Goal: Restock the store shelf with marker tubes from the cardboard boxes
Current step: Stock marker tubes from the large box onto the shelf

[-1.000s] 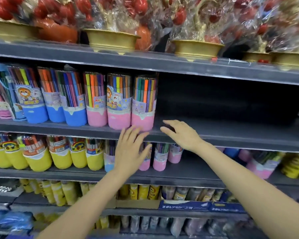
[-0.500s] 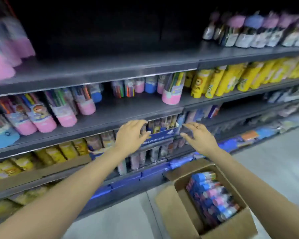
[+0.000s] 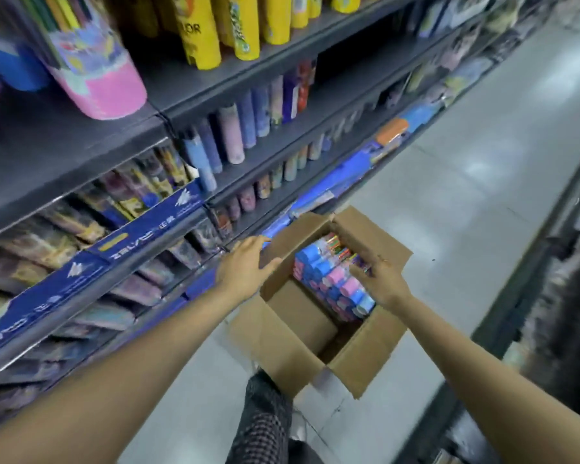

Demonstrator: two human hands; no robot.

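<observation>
An open cardboard box point(image 3: 292, 326) stands on the floor below me, its right half packed with marker tubes point(image 3: 332, 279) with blue and pink caps. My left hand point(image 3: 245, 266) hovers open over the box's left flap, fingers spread, holding nothing. My right hand point(image 3: 380, 279) reaches down onto the tubes inside the box, fingers curled over them; whether it grips one is unclear. A pink-based marker tube point(image 3: 94, 68) stands on the dark shelf point(image 3: 47, 142) at upper left.
Yellow tubes point(image 3: 201, 31) and rows of pencil packs fill the shelves on the left. A blue display tray point(image 3: 138, 232) fronts a lower shelf. A patterned trouser leg point(image 3: 265, 416) shows below the box. Grey floor aisle point(image 3: 466, 195) runs right; another shelving unit point(image 3: 549, 296) lines the far right.
My view has swung down from the shelf to the box. Both hands dropped from the shelf edge to the box, the right one now into the tubes.
</observation>
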